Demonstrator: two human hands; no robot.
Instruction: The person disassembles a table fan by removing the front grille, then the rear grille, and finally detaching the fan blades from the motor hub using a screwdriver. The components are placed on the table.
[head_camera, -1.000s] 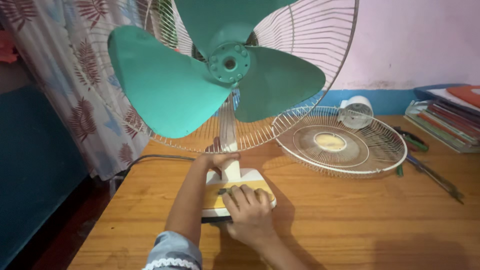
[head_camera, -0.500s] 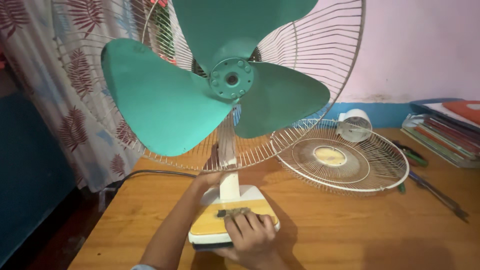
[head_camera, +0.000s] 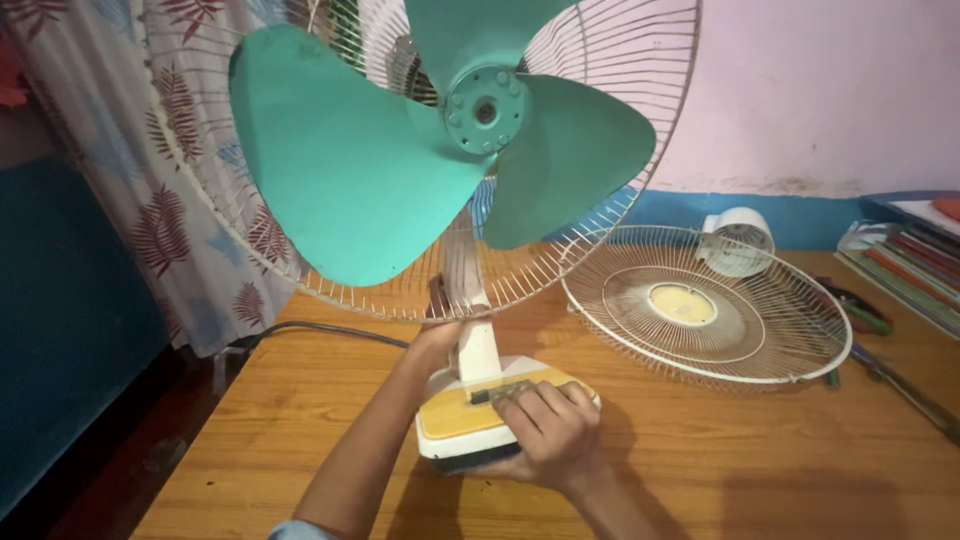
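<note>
A table fan with three teal blades (head_camera: 370, 170) and a white rear wire guard (head_camera: 610, 90) stands on a wooden table (head_camera: 720, 460). Its front guard is off. My left hand (head_camera: 440, 335) grips the white neck (head_camera: 478, 345) just above the base, reaching from the left. My right hand (head_camera: 550, 430) rests on the yellow and white base (head_camera: 455, 420), fingers over the row of buttons (head_camera: 495, 393).
The detached front wire guard (head_camera: 705, 305) lies flat on the table to the right. Behind it lies a white motor cover (head_camera: 738, 242). Tools (head_camera: 905, 385) and a stack of books (head_camera: 905, 260) sit at the right edge. A black cord (head_camera: 320, 330) runs left toward a patterned curtain (head_camera: 180, 200).
The fan has shifted slightly right and turned, the base now angled. Both hands kept their hold on the neck and base. The blades have rotated a little.
</note>
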